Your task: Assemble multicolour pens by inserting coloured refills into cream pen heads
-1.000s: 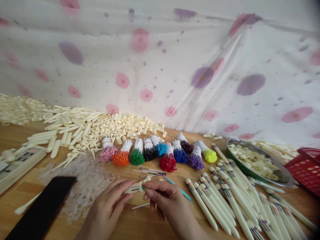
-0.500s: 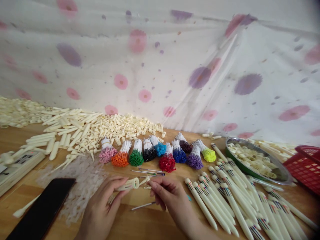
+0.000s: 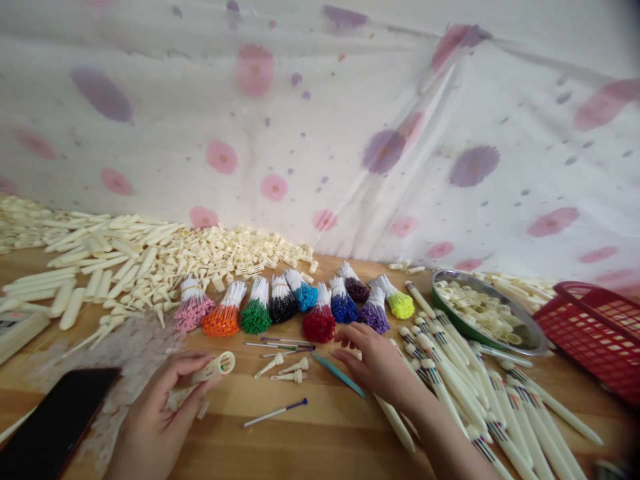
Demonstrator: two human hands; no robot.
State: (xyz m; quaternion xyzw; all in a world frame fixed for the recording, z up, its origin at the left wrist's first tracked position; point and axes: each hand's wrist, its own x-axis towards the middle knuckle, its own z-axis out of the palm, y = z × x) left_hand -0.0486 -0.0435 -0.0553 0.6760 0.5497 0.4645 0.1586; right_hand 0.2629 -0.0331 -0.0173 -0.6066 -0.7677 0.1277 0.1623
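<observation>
My left hand (image 3: 167,400) is closed around a cream slotted pen barrel piece (image 3: 220,366), its round opening facing right, with bits of colour visible inside. My right hand (image 3: 370,353), fingers apart and holding nothing, hovers just in front of the dark blue and purple refill bundles (image 3: 375,312). Under its fingers lie light-blue tweezers (image 3: 339,375). Between the hands rest three cream pointed tips (image 3: 290,369), and nearer me a single purple-ended refill (image 3: 275,413). A few loose refills (image 3: 280,346) lie behind the tips.
Bundled refills in several colours, such as the red bundle (image 3: 319,320), form a row. Finished-looking cream pens (image 3: 460,373) fill the right, beside a metal bowl (image 3: 530,333) of slotted parts and a red basket (image 3: 595,340). At left are a phone (image 3: 63,420) and cream part piles (image 3: 225,250).
My right hand has moved right and back, letting go of a small cream tip. My left hand, still holding the barrel piece, has moved left. The view has shifted slightly right.
</observation>
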